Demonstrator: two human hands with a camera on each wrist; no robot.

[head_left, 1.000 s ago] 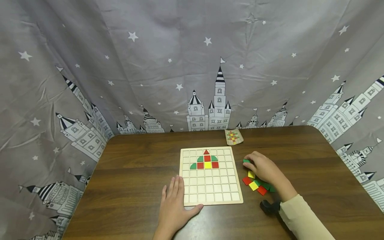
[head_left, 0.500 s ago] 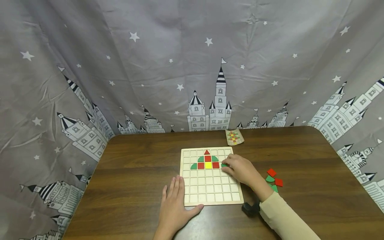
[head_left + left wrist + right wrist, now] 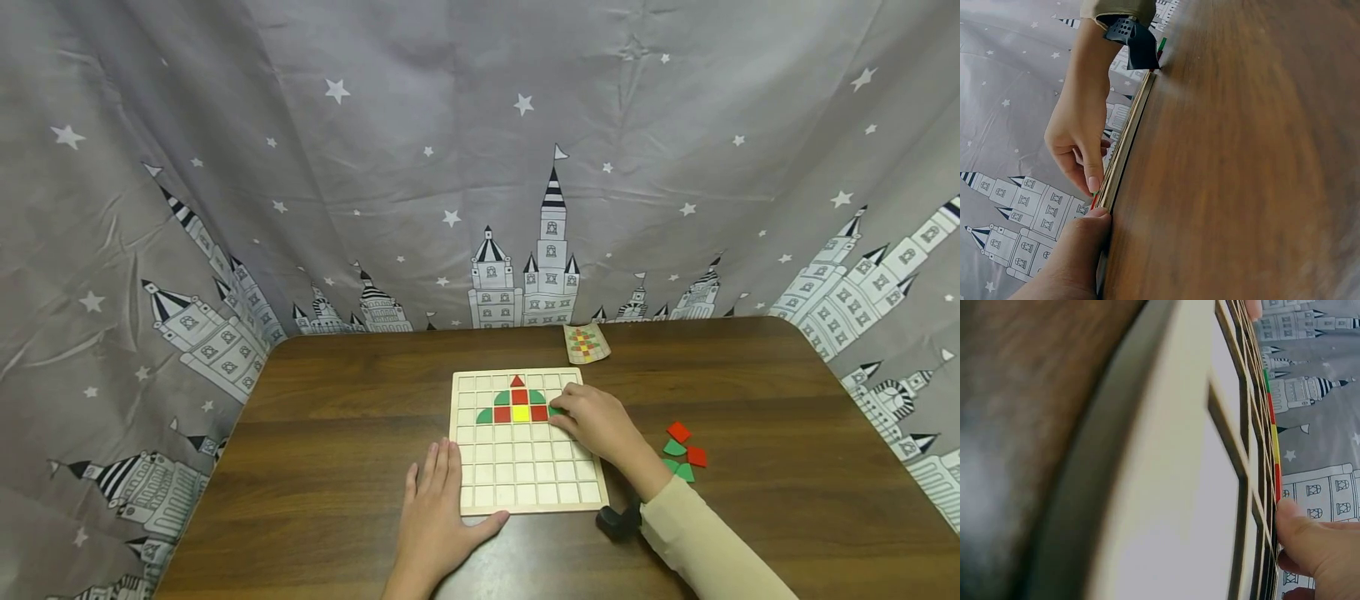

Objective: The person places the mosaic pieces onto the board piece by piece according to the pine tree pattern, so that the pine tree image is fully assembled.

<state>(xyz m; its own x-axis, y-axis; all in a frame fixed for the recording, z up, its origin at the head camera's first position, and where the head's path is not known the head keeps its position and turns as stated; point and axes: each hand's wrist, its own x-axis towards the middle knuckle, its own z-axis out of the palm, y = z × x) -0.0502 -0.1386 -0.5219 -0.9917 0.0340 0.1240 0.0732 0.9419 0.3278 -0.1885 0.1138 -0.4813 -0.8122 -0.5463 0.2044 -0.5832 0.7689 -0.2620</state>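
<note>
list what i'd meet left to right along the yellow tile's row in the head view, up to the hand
First green tile → first red tile → yellow tile → second red tile → pinched green tile → right hand.

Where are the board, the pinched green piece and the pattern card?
Board (image 3: 523,452), head view: bare middle cell.
Pinched green piece (image 3: 555,411), head view: its uncovered part.
Pattern card (image 3: 586,343), head view: its middle.
</note>
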